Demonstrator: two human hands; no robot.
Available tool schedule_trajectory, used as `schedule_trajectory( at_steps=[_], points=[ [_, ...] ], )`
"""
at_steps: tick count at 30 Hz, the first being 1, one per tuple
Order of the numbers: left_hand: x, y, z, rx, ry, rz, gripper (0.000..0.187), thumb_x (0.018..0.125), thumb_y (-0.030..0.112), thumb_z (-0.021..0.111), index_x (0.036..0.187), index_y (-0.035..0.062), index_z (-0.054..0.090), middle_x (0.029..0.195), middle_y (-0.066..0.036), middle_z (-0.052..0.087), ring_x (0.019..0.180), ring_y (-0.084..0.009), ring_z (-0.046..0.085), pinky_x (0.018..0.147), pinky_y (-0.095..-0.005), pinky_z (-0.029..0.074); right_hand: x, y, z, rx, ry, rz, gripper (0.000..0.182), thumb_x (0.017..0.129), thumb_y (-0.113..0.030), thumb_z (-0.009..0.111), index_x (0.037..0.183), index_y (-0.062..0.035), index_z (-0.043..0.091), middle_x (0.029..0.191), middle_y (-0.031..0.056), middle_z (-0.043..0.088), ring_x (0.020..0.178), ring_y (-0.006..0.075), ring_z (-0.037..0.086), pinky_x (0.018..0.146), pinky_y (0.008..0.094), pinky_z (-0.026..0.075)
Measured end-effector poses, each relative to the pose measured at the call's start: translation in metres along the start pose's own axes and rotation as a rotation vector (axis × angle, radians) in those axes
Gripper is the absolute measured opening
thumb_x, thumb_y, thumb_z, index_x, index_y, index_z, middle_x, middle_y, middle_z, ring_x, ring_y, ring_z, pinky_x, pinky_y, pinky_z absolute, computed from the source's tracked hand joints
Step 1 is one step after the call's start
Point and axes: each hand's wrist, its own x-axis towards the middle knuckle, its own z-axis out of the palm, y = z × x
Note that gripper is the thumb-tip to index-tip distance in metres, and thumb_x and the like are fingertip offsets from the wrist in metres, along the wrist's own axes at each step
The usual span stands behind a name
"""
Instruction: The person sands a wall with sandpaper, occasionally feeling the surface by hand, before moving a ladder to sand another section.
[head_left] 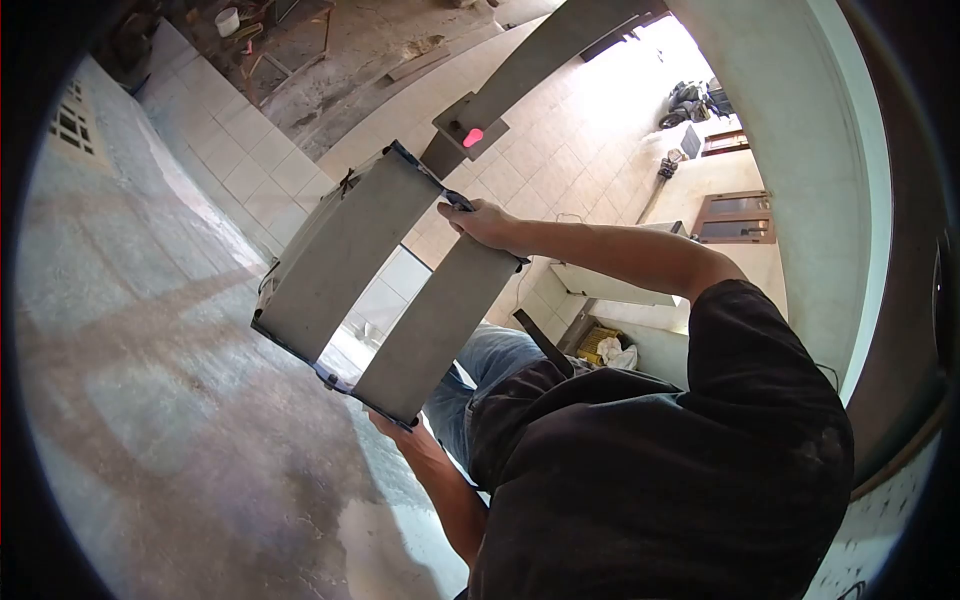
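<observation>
Between my hands is a box-like frame [330, 260], tilted, with two wide grey boards and a gap between them. Dark blue strips edge both ends. My right hand [483, 222] is closed around its upper corner, the thumb near a dark bracket. At the lower end my left hand [393, 428] is closed on the opposite corner, its fingers mostly hidden behind the grey board. Through the gap, white tiles show. Just past the upper end stands a grey post with a square plate [470, 125], a pink patch on it.
A blotchy grey-blue wall [130, 350] fills the left side. Pale floor tiles [570, 130] run towards a bright opening with a motorbike [690, 103]. A yellow crate [592, 345] holding a white bag sits behind my body. Loose scraps and a white bucket [228, 21] lie at the top.
</observation>
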Motion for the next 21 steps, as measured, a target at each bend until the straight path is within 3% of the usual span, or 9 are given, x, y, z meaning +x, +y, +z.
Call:
schedule_trajectory(
  at_steps=[4,6,8,9,11,13,15,17,21],
  points=[
    [-0.014,0.001,-0.004,0.687,0.238,0.156,0.041,0.091,0.02,0.054,0.123,-0.0037,0.044,0.113,-0.021,0.058,0.097,-0.0332,0.062,0.077,-0.0406,0.053,-0.003,-0.003,-0.001,0.0,-0.024,0.052,0.054,0.086,-0.066,0.046,0.064,-0.0167,0.043,0.059,-0.0034,0.041,0.054,0.0096,0.041,0.051,0.0302,0.033],
    [-0.03,0.006,-0.001,0.804,0.38,0.252,0.04,0.092,0.019,0.054,0.124,-0.0032,0.044,0.114,-0.022,0.058,0.098,-0.0342,0.062,0.078,-0.0414,0.053,-0.003,-0.005,-0.001,0.005,-0.022,0.064,0.054,0.086,-0.065,0.047,0.064,-0.0167,0.043,0.06,-0.003,0.041,0.054,0.0095,0.041,0.051,0.0301,0.033],
    [-0.061,0.032,0.025,0.501,0.466,0.484,0.04,0.093,0.019,0.052,0.125,-0.003,0.042,0.118,-0.025,0.054,0.103,-0.0385,0.059,0.084,-0.046,0.051,0.003,0.0,-0.001,0.027,-0.014,0.044,0.051,0.086,-0.063,0.049,0.067,-0.0152,0.045,0.063,-0.0013,0.045,0.059,0.0108,0.045,0.055,0.0313,0.037],
    [-0.072,0.039,0.033,0.48,0.419,0.703,0.04,0.094,0.02,0.051,0.126,-0.0033,0.041,0.12,-0.026,0.052,0.106,-0.0404,0.057,0.086,-0.0481,0.049,0.0,-0.001,-0.001,0.04,-0.011,0.039,0.05,0.086,-0.061,0.05,0.069,-0.0144,0.047,0.064,-0.0005,0.047,0.061,0.0115,0.047,0.057,0.0319,0.039],
    [-0.069,0.029,0.031,0.642,0.476,1.005,0.041,0.096,0.021,0.049,0.127,-0.0033,0.038,0.125,-0.027,0.048,0.11,-0.0434,0.054,0.089,-0.0514,0.047,-0.006,-0.005,-0.003,0.065,-0.026,0.057,0.051,0.085,-0.062,0.051,0.07,-0.0139,0.048,0.066,-0.0006,0.048,0.062,0.0109,0.047,0.057,0.032,0.039],
    [-0.052,-0.002,0.016,1.014,0.682,1.169,0.042,0.097,0.022,0.046,0.129,-0.0027,0.035,0.128,-0.027,0.044,0.113,-0.0456,0.052,0.091,-0.0538,0.045,-0.008,-0.005,-0.004,0.081,-0.034,0.061,0.051,0.085,-0.063,0.052,0.071,-0.0138,0.048,0.066,-0.0007,0.047,0.063,0.0107,0.046,0.057,0.032,0.039],
    [-0.042,-0.011,0.014,0.646,0.562,1.217,0.04,0.097,0.022,0.045,0.127,-0.0032,0.035,0.129,-0.028,0.044,0.115,-0.0456,0.05,0.094,-0.0555,0.044,-0.01,-0.008,-0.005,0.072,0.006,0.063,0.051,0.085,-0.062,0.051,0.071,-0.0137,0.047,0.066,-0.0008,0.047,0.062,0.0107,0.046,0.057,0.0316,0.039],
    [-0.041,-0.014,0.004,0.862,0.6,1.282,0.043,0.097,0.023,0.046,0.127,-0.0046,0.035,0.128,-0.028,0.045,0.116,-0.0444,0.051,0.093,-0.0556,0.045,-0.013,-0.008,-0.002,0.071,0.005,0.079,0.05,0.087,-0.061,0.05,0.071,-0.0136,0.047,0.065,-0.0009,0.047,0.061,0.0108,0.046,0.056,0.0313,0.039],
    [-0.046,0.005,0.021,0.927,0.686,1.28,0.041,0.096,0.024,0.048,0.124,-0.005,0.038,0.123,-0.026,0.049,0.109,-0.0425,0.055,0.091,-0.0522,0.046,-0.008,-0.001,-0.003,0.105,-0.042,0.062,0.049,0.089,-0.059,0.048,0.072,-0.0131,0.048,0.065,-0.0012,0.046,0.06,0.0109,0.046,0.055,0.031,0.038]
  ],
)
